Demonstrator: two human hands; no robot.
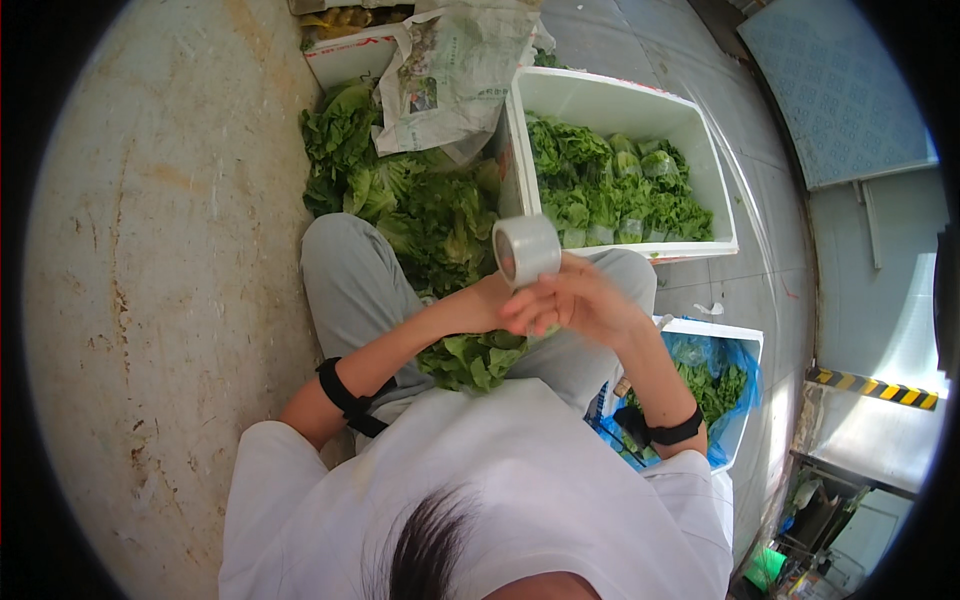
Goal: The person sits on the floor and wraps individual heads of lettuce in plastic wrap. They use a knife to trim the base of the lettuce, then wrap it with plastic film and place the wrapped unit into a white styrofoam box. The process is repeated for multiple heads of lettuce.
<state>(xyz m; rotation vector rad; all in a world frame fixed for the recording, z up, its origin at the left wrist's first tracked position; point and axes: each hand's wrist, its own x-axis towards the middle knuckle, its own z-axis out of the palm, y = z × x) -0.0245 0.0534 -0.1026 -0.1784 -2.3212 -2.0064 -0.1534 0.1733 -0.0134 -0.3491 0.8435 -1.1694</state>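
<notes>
A wide roll of clear tape point(530, 252) stands up over my lap, against the thumb side of my right hand point(590, 303). That hand is blurred, its fingers curled beside the roll, and it appears to grip it. My left hand point(486, 303) reaches in from the left, partly hidden behind the roll and the right fingers. It seems closed around a bunch of leafy lettuce point(470, 362), whose leaves spread toward my body between my legs. More loose lettuce point(440, 225) is heaped just beyond my knees.
A white foam box point(725, 215) at the far right holds several bundles of greens point(620, 185). By my right arm stands another foam box point(750, 350), lined with blue plastic. A printed sack point(450, 80) lies over the far pile. Along the left runs a stained wall-like surface point(170, 260).
</notes>
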